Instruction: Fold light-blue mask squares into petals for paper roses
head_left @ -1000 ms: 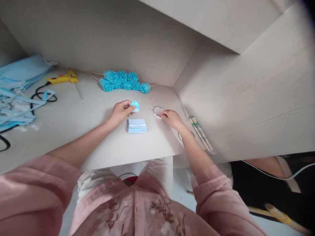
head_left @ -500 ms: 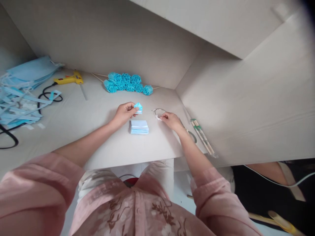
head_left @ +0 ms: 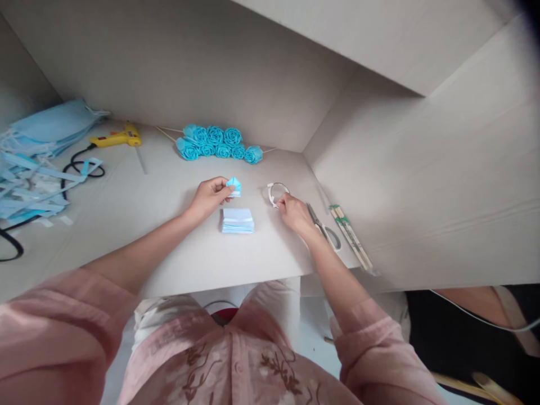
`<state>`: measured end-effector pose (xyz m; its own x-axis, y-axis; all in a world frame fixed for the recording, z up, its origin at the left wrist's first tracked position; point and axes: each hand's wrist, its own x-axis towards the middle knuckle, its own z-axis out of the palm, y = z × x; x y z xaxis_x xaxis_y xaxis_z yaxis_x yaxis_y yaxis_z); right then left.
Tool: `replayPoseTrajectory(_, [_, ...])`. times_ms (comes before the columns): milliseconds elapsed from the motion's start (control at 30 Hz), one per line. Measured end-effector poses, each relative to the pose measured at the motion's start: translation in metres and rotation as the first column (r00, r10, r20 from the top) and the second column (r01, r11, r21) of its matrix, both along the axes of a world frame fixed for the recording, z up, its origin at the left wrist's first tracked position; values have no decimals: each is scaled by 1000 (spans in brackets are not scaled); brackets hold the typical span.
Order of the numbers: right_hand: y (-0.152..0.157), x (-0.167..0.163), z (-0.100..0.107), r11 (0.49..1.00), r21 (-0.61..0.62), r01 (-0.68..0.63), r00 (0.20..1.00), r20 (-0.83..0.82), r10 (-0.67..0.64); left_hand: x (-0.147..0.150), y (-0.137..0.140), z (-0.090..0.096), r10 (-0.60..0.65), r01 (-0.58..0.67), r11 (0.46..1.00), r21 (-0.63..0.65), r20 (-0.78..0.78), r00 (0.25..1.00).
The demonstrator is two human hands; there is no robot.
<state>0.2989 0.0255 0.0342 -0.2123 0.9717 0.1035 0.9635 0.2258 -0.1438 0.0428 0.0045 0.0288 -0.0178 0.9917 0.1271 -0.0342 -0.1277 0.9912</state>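
Observation:
My left hand (head_left: 210, 196) is closed, pinching a small folded piece of light-blue mask fabric (head_left: 233, 184) with a pointed top between thumb and fingers. Just below it on the table lies a neat stack of pale-blue fabric pieces (head_left: 238, 220). My right hand (head_left: 295, 212) is closed at the near edge of a thin ring (head_left: 279, 185) with white strips on its left side, which looks like a narrow roll of tape. Its fingertips are partly hidden by the hand. Scissors (head_left: 324, 228) lie beside my right wrist, partly covered by the forearm.
Several blue fabric roses (head_left: 216, 140) on sticks lie at the back. A yellow glue gun (head_left: 120, 136) with a black cord is to their left. Blue masks (head_left: 57, 125) and cut straps (head_left: 31, 185) are heaped far left. Bundled wooden sticks (head_left: 351, 239) lie at the right.
The ring has turned, its white strips now showing up its left side. My right hand has shifted slightly right and down, and more of the scissors shows. The left hand keeps its grip.

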Motion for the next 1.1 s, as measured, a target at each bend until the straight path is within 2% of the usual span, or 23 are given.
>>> replayPoseTrajectory(167, [1,4,1,999,-40,-17,999,-30,16,1,-1,-1,15,-15,1000,5,-2,1000])
replayPoseTrajectory(333, [9,10,21,997,-65,-36,999,26,38,1,-2,-1,17,-17,1000,11,-4,1000])
replayPoseTrajectory(433, [17,14,31,993,-16,-120,992,46,120,2,-1,-3,15,-15,1000,12,-4,1000])
replayPoseTrajectory(533, [21,15,27,977,-31,-212,977,11,213,2,-2,-3,19,-19,1000,-1,-2,1000])
replayPoseTrajectory(667, [20,12,11,984,-40,-176,984,-39,174,2,-3,0,16,-16,1000,-9,-2,1000])
replayPoseTrajectory(800, [19,11,6,989,-31,-146,989,-23,146,2,-3,1,13,-13,1000,-14,-22,1000])
replayPoseTrajectory(967, [24,11,14,984,-57,-169,983,-86,163,2,-1,0,9,-9,1000,-15,-22,1000])
replayPoseTrajectory(1100, [25,13,33,978,-75,-193,963,-208,174,3,-2,-1,-16,16,1000,-8,-12,1000])
